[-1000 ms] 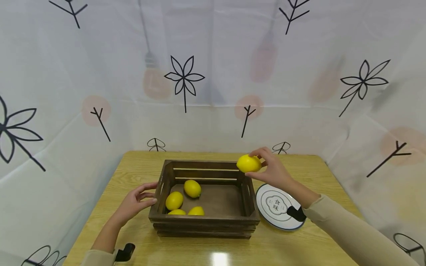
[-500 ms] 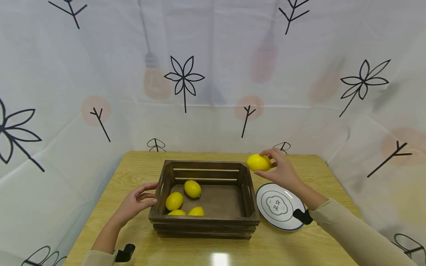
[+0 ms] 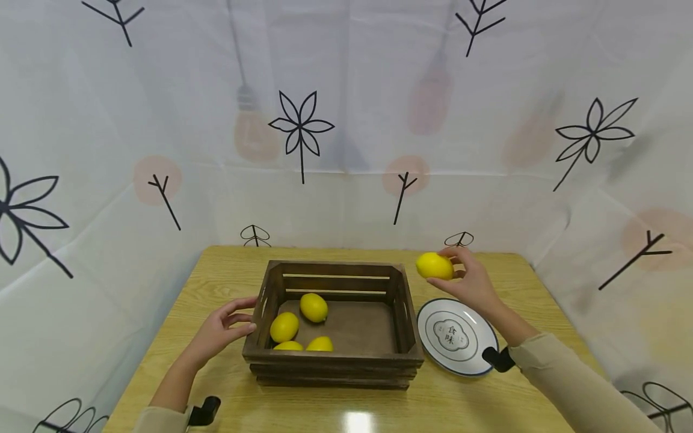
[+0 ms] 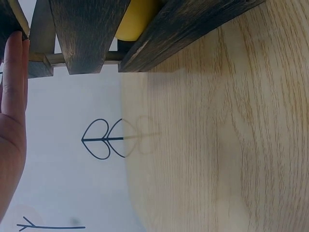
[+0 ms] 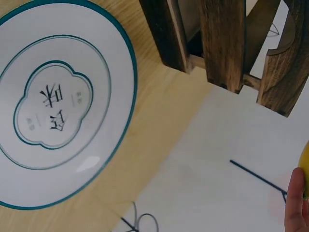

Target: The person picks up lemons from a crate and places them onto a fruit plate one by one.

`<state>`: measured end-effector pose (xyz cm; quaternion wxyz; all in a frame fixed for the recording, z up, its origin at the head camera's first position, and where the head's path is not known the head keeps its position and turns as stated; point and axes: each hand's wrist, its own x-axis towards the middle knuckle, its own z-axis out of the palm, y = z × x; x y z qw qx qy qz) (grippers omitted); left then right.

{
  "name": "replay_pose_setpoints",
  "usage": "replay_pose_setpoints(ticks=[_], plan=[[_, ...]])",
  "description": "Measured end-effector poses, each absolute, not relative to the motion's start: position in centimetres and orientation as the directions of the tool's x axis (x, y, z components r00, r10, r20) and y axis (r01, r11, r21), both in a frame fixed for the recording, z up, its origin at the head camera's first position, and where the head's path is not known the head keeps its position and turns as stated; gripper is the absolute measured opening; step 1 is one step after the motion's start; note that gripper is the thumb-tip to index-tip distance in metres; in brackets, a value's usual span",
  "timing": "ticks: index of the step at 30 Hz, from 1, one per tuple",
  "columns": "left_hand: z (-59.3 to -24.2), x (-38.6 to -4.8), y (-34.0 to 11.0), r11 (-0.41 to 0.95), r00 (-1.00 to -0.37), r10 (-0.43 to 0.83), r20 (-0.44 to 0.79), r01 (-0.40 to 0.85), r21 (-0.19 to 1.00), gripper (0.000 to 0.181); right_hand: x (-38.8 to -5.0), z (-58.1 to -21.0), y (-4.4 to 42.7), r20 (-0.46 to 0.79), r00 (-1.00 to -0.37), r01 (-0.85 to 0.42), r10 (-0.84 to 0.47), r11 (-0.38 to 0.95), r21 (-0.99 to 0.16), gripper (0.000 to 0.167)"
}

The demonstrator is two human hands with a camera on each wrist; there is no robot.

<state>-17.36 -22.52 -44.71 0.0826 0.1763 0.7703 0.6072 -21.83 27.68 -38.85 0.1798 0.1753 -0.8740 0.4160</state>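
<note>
My right hand [image 3: 470,281] pinches a yellow lemon [image 3: 435,266] between thumb and fingers, in the air above the far side of the white plate [image 3: 457,355]. Only a sliver of that lemon [image 5: 304,166] enters the right wrist view. Left of the plate stands a dark wooden slatted crate [image 3: 332,364]. Several lemons lie in its left part, among them one lemon [image 3: 314,307] farther back and another lemon [image 3: 284,327] by the left wall; the front wall partly hides others. My left hand [image 3: 219,331] rests against the crate's left side, fingers fairly straight, holding nothing.
Everything stands on a light wooden table [image 3: 216,270] with rounded far corners. A white cloth [image 3: 346,198] with drawn plants hangs behind and at both sides. The plate, bearing a blue rim and printed characters, lies close to the crate's right wall.
My right hand has carried the lemon rightwards, from above the crate's far right corner to beyond the plate. The left hand, crate and plate stay where they were.
</note>
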Motion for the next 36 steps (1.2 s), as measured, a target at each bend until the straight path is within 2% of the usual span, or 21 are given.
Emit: replay_pose_setpoints(ticks=[16,25,36], plan=[[-44.7,-17.2,-22.6,0.222,-0.933,0.354,0.072,0.159,0.962,0.053,-21.3,-41.5,29.3,0.245,-0.966,-0.246,-0.08,0.571,-0.783,0.05],[-44.7,-17.2,-22.5,0.203,-0.929,0.36,0.085,0.167,0.965,0.053,-21.2,-44.1,30.1,0.128,-0.988,-0.154,-0.084,0.571,-0.806,0.049],[-44.8,-17.2,-22.5,0.202,-0.928,0.362,0.091,0.173,0.964,0.054,-21.5,-47.2,30.9,0.058,-0.994,-0.103,-0.097,0.556,-0.825,0.049]])
